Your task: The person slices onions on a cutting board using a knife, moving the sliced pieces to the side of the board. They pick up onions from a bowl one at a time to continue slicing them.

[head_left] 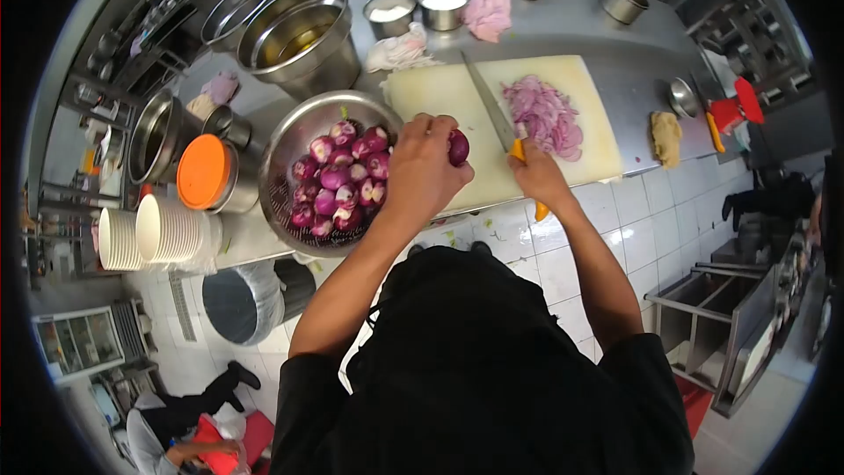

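Note:
My left hand (422, 163) is closed around a red onion (458, 148), between the colander and the cutting board. In my right hand (540, 178) is a knife (489, 98) with a yellow handle, its blade pointing away from me across the white cutting board (431, 92). A pile of sliced red onion (543, 119) lies on the board, just right of the blade. To the left, a metal colander (280, 158) holds several peeled red onions (335, 178).
Behind the colander stands a big metal pot (321, 70). An orange-lidded container (204, 171) and stacked paper cups (167, 227) are at left. Metal tins (444, 7) and a pink cloth (487, 14) sit at the back. A yellow cloth (665, 140) lies right. Another person (176, 431) is at lower left.

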The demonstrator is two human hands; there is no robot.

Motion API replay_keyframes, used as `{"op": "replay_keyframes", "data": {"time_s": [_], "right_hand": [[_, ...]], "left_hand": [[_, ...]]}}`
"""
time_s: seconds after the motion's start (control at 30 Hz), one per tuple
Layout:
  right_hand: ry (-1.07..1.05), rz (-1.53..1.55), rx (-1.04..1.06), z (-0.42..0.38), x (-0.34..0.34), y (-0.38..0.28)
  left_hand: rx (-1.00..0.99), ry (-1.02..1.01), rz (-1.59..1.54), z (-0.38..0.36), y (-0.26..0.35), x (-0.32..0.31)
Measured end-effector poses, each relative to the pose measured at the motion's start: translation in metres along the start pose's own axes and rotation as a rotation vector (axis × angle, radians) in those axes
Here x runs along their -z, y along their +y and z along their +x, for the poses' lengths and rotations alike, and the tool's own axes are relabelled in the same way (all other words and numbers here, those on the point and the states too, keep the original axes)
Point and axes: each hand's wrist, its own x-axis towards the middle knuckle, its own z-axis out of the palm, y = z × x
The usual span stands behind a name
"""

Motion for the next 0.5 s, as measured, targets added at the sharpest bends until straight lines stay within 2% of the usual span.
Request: {"op": "replay_keyframes", "data": {"time_s": [0.07,0.17,0.27,0.37,0.47,0.5], "right_hand": [[0.005,0.008,0.009,-0.005,0.001,-0.001],[-0.025,0.030,-0.072,-0.015,0.012,-0.010],[-0.041,0.051,-0.075,-0.022,0.022,-0.014],[-0.049,0.092,-0.042,-0.030,0.031,-0.029],[-0.076,0.078,0.024,-0.032,0.030,-0.040],[-0.090,0.083,0.043,-0.032,0.030,-0.044]], "left_hand": [[-0.016,-0.130,0.085,0.014,-0.005,-0.033],[-0.076,-0.123,0.268,0.031,-0.032,-0.086],[-0.060,-0.140,0.156,0.036,-0.061,-0.118],[-0.072,-0.022,-0.068,0.021,-0.067,-0.116],[0.043,0.283,-0.070,0.006,-0.054,-0.116],[0.065,0.304,-0.108,0.002,-0.050,-0.115]]}}
